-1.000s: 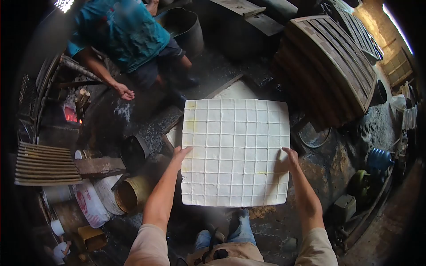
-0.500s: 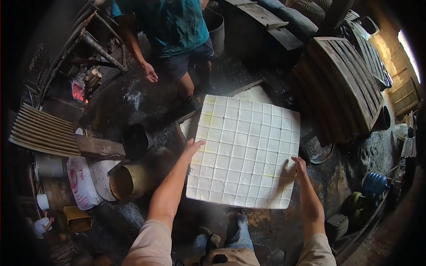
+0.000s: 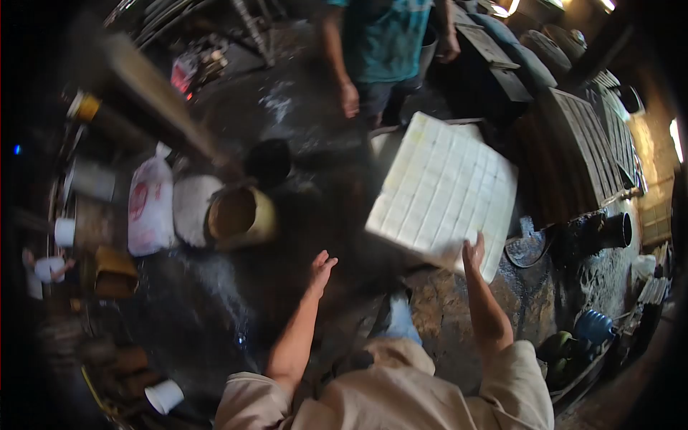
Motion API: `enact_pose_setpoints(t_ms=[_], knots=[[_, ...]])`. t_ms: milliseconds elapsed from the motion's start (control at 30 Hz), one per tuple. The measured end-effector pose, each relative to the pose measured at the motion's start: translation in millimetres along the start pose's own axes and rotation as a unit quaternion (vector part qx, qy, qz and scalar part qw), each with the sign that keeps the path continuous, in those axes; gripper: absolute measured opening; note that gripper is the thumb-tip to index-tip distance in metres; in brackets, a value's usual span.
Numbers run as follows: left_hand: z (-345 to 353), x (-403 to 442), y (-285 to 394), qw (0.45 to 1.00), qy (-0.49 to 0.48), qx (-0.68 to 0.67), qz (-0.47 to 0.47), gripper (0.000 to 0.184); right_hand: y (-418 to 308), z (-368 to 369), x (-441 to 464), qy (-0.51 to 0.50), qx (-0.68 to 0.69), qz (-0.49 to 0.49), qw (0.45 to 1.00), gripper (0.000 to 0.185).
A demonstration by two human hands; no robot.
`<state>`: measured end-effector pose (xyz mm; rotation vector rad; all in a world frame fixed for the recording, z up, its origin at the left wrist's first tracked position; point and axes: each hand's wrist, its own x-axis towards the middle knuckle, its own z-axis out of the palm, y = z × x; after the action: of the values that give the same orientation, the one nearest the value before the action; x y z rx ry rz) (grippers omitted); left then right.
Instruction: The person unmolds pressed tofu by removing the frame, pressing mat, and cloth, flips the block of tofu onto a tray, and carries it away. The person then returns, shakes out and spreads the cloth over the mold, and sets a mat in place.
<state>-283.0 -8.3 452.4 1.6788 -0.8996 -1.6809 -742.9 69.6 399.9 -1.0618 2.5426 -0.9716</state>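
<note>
A square white slab [image 3: 446, 188] marked with a grid of lines lies turned at an angle in front of me, right of centre. My right hand [image 3: 473, 252] is at its near edge, its fingers closed on the slab there; part of the grip is hidden. Away from the slab, over the dark floor, my left hand [image 3: 324, 269] is held out with its fingers stretched and nothing in it. Behind the slab shows part of a pale framed surface [image 3: 469, 131], mostly covered.
A co-worker in a teal shirt [image 3: 383, 43] stands beyond the slab, arms hanging. At left are a white printed sack [image 3: 150, 204], a yellowish drum [image 3: 265, 218] and a blurred plank [image 3: 154, 93]. Slatted wooden stacks [image 3: 573, 154] stand at right, near a metal basin [image 3: 527, 251].
My left hand has let go of the slab's left edge and drawn back. The slab has turned and shifted right and away. The view has swung left, and the co-worker stands more upright.
</note>
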Motion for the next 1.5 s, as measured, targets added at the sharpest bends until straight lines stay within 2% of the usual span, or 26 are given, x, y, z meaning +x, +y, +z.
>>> enact_pose_setpoints(t_ms=[100,167,233,267,300,333,400,433,500,567,600,667,700,767,800,833,867,900,967,1000,1033,1100,1167,1233,1333,1500], knots=[[-89,-95,-54,0.989,0.094,-0.109,-0.028,0.065,-105,35,-41,-0.103,0.113,0.031,0.988,0.059],[-169,-162,-97,0.976,0.176,-0.113,-0.064,0.049,-168,60,-103,-0.150,0.111,-0.072,0.980,0.058],[-232,-224,-126,0.941,0.253,-0.222,-0.046,0.046,-221,96,-159,-0.195,0.107,-0.141,0.965,0.054],[-255,-256,-123,0.926,0.294,-0.231,-0.044,0.045,-250,107,-192,-0.220,0.130,-0.179,0.950,0.053],[-275,-282,-121,0.909,0.329,-0.255,-0.035,0.045,-281,120,-227,-0.276,0.172,-0.132,0.936,0.053],[-294,-305,-121,0.896,0.345,-0.280,0.003,0.045,-299,140,-259,-0.317,0.201,-0.132,0.917,0.053],[-333,-339,-139,0.859,0.396,-0.315,0.072,0.046,-337,173,-326,-0.401,0.257,-0.130,0.870,0.053],[-350,-357,-144,0.833,0.436,-0.332,0.076,0.046,-357,183,-360,-0.443,0.281,-0.127,0.842,0.052],[-387,-395,-154,0.825,0.430,-0.349,0.115,0.039,-376,248,-414,-0.503,0.251,-0.150,0.814,0.052],[-425,-431,-176,0.786,0.479,-0.360,0.150,0.037,-403,290,-479,-0.600,0.406,-0.138,0.675,0.061],[-446,-448,-189,0.772,0.492,-0.358,0.185,0.035,-423,314,-510,-0.627,0.398,-0.146,0.654,0.061],[-496,-486,-205,0.731,0.555,-0.362,0.165,0.035,-476,364,-577,-0.668,0.239,-0.166,0.685,0.078],[-525,-502,-214,0.710,0.589,-0.359,0.143,0.035,-501,382,-616,-0.684,0.238,-0.177,0.666,0.078],[-582,-533,-229,0.668,0.629,-0.376,0.133,0.035,-549,404,-695,-0.724,0.308,-0.191,0.587,0.078],[-609,-546,-236,0.641,0.649,-0.392,0.120,0.036,-581,403,-736,-0.734,0.305,-0.179,0.580,0.067],[-637,-558,-246,0.620,0.657,-0.408,0.132,0.035,-617,410,-782,-0.735,0.214,-0.136,0.629,0.061],[-662,-567,-247,0.591,0.693,-0.405,0.077,0.036,-651,419,-822,-0.756,0.207,-0.130,0.607,0.061],[-686,-574,-240,0.582,0.701,-0.404,0.080,0.036,-678,421,-861,-0.776,0.196,-0.121,0.587,0.061],[-729,-593,-224,0.527,0.723,-0.439,0.082,0.031,-732,418,-937,-0.798,0.197,-0.155,0.549,0.051],[-751,-599,-214,0.520,0.729,-0.438,0.088,0.031,-761,414,-975,-0.816,0.204,-0.147,0.520,0.052],[-773,-601,-205,0.512,0.726,-0.449,0.093,0.029,-792,411,-1013,-0.831,0.172,-0.123,0.514,0.053],[-822,-600,-201,0.496,0.728,-0.461,0.109,0.026,-843,421,-1087,-0.859,0.176,-0.153,0.456,0.054],[-875,-593,-208,0.478,0.724,-0.482,0.121,0.023,-899,419,-1160,-0.873,0.173,-0.170,0.422,0.055],[-930,-590,-222,0.475,0.720,-0.490,0.126,0.022,-950,427,-1233,-0.884,0.167,-0.183,0.397,0.056],[-1034,-589,-268,0.474,0.720,-0.487,0.142,0.020,-1038,458,-1355,-0.902,0.214,-0.197,0.319,0.062],[-1243,-622,-289,0.466,0.704,-0.495,0.206,0.022,-1183,498,-1550,-0.888,0.250,-0.260,0.287,0.059]])
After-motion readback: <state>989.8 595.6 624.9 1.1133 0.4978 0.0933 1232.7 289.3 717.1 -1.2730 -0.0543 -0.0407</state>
